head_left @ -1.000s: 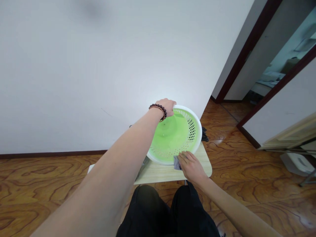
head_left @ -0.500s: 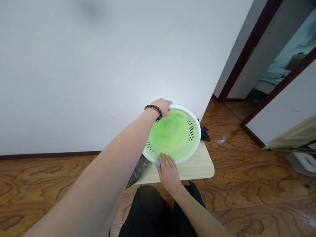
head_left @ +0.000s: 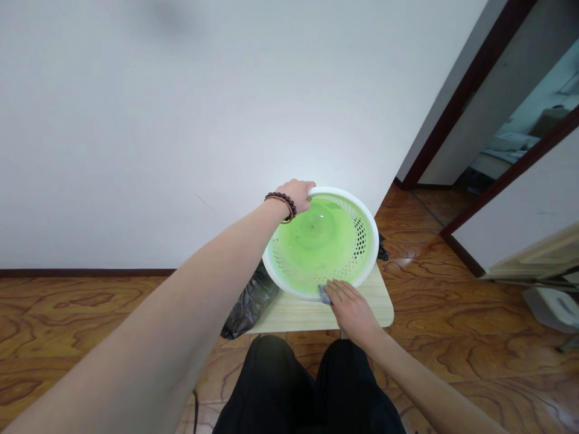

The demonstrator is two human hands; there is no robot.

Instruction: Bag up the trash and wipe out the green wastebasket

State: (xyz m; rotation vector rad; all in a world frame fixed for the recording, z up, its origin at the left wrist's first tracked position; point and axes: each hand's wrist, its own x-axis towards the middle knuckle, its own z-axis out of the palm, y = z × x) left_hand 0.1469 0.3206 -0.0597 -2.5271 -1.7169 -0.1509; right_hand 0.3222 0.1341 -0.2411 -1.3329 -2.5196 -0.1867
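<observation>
A round plastic basket (head_left: 312, 247), green inside with a white rim and rows of holes, is held over a small pale wooden table (head_left: 298, 316). My left hand (head_left: 296, 194), with beaded bracelets at its wrist, is closed on the far left part of the rim. At the near edge my right hand (head_left: 350, 304) presses a small grey cloth (head_left: 324, 294) around the rim, its fingers reaching over to the inner side. Most of the cloth is hidden under the fingers.
A black plastic bag (head_left: 251, 301) lies at the table's left side, and more black plastic (head_left: 382, 248) shows behind the basket. A white wall (head_left: 181, 120) rises beyond the table. To the right are a doorway (head_left: 456, 126) and a white stool (head_left: 549, 308).
My right hand and the grey cloth have slid rightward along the near rim. The basket has shifted slightly right, while my left hand keeps its grip. More of the black bag shows.
</observation>
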